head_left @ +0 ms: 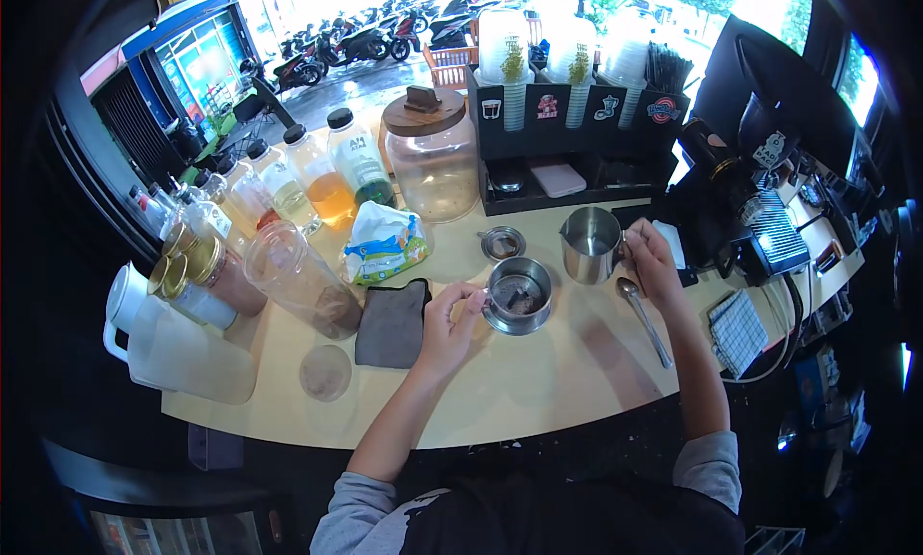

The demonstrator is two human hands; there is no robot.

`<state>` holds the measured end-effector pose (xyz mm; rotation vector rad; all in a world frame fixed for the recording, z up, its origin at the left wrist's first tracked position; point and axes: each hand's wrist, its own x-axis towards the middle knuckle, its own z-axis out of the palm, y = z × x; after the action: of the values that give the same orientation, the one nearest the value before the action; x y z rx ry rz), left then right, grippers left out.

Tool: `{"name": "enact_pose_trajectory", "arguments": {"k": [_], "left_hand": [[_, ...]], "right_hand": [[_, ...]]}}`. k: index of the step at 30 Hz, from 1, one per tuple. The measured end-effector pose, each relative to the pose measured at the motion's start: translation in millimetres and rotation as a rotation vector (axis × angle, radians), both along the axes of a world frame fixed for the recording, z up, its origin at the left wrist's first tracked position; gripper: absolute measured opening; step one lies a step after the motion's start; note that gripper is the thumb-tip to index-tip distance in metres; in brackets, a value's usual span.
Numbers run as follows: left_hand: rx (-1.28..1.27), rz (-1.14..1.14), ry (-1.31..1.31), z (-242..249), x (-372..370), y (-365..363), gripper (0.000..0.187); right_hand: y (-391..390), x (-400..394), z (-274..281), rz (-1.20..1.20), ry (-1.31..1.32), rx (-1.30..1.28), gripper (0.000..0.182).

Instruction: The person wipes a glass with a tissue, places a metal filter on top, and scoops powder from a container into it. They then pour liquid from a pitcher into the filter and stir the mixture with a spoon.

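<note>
My left hand [453, 317] pinches the handle of a small metal cup [520, 288] with dark grounds inside, resting on a metal saucer-like base. My right hand [652, 258] is closed on the handle of a steel pitcher [591, 246], which stands upright just right of the cup. Behind the cup lies a small round metal piece [503, 244]. A spoon [645, 322] rests on the table below my right hand. Left of my left hand is a folded grey cloth [392, 324].
On the left stand a clear jar [302, 281], a white jug [181, 344], several bottles [361, 159] and a wipes pack [385, 244]. A large wooden-lidded jar [434, 161] and a black cup holder [577, 123] line the back. A checked cloth [738, 332] lies right.
</note>
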<state>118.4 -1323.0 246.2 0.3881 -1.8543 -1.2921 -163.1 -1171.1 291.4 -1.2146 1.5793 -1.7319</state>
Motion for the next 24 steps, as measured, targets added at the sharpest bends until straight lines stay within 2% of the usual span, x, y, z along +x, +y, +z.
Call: {"name": "enact_pose_trajectory", "arguments": {"k": [6,7,11,12,13,19,22,24], "left_hand": [[0.077,0.000,0.013,-6.0,-4.2,-3.7,0.025],[0.090,-0.001,0.028,-7.5,-4.4,-4.1,0.023],[0.131,0.040,0.133,-10.8,-5.1,0.7,0.018],[0.131,0.040,0.133,-9.6,-4.2,2.2,0.018],[0.073,0.078,0.136,-7.4,-3.1,4.1,0.016],[-0.113,0.176,0.159,-5.1,-1.3,5.3,0.015],[-0.152,0.181,0.135,-5.6,0.8,4.5,0.017],[-0.172,0.166,0.119,-5.0,0.5,3.8,0.019]], "right_hand": [[-5.8,39.5,62.8,0.093,0.242,-0.013,0.016],[-5.7,51.3,75.4,0.120,0.181,0.006,0.015],[-17.6,62.2,84.6,0.166,0.201,-0.022,0.016],[-15.9,69.2,95.9,0.152,0.284,0.059,0.017],[-16.2,74.7,102.9,0.138,0.368,0.141,0.018],[-24.6,97.7,119.4,0.093,0.550,0.176,0.024],[-30.6,98.0,114.3,0.084,0.703,0.119,0.027],[-35.4,98.6,109.9,0.089,0.689,0.088,0.027]]}}
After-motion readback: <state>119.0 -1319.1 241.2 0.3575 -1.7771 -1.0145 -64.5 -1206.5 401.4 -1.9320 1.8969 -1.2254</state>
